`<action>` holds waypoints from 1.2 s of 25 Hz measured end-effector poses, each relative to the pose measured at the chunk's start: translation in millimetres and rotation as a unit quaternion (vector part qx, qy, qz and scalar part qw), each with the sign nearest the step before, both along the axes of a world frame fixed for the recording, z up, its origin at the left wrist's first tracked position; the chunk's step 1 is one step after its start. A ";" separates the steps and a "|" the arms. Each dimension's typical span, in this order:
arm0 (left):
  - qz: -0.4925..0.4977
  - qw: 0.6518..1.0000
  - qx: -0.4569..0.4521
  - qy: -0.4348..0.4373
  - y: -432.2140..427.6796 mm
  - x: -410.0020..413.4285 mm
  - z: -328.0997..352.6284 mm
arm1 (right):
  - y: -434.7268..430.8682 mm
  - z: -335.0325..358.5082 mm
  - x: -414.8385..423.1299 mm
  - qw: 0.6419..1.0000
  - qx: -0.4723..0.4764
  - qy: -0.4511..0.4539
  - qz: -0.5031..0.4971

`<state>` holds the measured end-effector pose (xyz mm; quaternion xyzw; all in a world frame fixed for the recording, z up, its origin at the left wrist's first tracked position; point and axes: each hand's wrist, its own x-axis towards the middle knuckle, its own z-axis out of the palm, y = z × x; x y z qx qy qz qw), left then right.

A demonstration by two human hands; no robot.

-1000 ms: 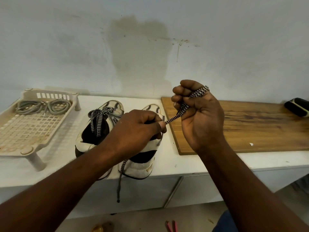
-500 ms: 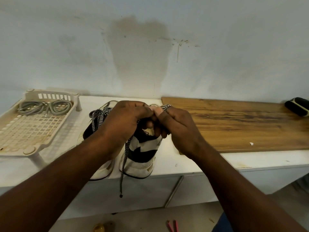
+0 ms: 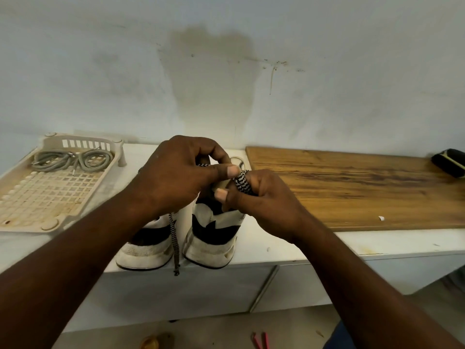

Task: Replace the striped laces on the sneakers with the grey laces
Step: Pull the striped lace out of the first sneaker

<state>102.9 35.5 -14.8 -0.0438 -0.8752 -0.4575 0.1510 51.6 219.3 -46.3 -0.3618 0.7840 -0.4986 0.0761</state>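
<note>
While the striped lace (image 3: 241,183) seems part-threaded in the right sneaker (image 3: 214,238), step: unlacing | right hand (image 3: 261,201) curls round wound lace; left hand (image 3: 176,177) pinches it above the shoe | grey laces (image 3: 73,159) lie in tray (image 3: 50,195) at 10 o'clock | next likely: draw lace free of eyelets

We look forward and down from head height, close behind the left hand (image 3: 176,177) and right hand (image 3: 261,200), facing the wall (image 3: 327,84) beyond them, seemingly square-on.
</note>
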 end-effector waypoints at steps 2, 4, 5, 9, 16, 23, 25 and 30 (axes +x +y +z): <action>-0.050 0.998 -0.017 -0.019 -7.9 1.7 3.6 | 1.7 1.4 -0.7 1.000 0.014 0.001 0.000; -0.092 0.995 -0.035 -0.025 -16.9 1.3 4.3 | 3.9 2.5 -3.3 0.999 0.039 0.003 -0.014; -0.097 0.993 -0.060 -0.014 -20.5 0.1 2.9 | 5.2 2.9 -4.2 0.998 0.051 0.006 -0.020; -0.092 0.975 -0.185 0.078 -22.7 -3.6 -6.4 | 6.1 2.4 -5.6 0.995 0.091 0.016 -0.024; -0.035 0.994 -0.104 0.027 -12.1 -3.0 -6.9 | 2.9 4.3 -2.7 0.994 0.105 0.027 -0.018; -0.115 0.983 -0.138 0.040 -17.8 1.7 -0.9 | 8.1 3.1 -5.5 0.992 0.120 0.039 -0.030; -0.117 0.976 -0.175 0.058 -20.0 -0.8 -4.2 | 9.0 3.9 -5.5 0.992 0.118 0.042 -0.031; -0.115 0.959 -0.218 0.139 -16.2 -2.4 -8.9 | 6.6 2.0 -5.9 0.991 0.127 0.031 -0.013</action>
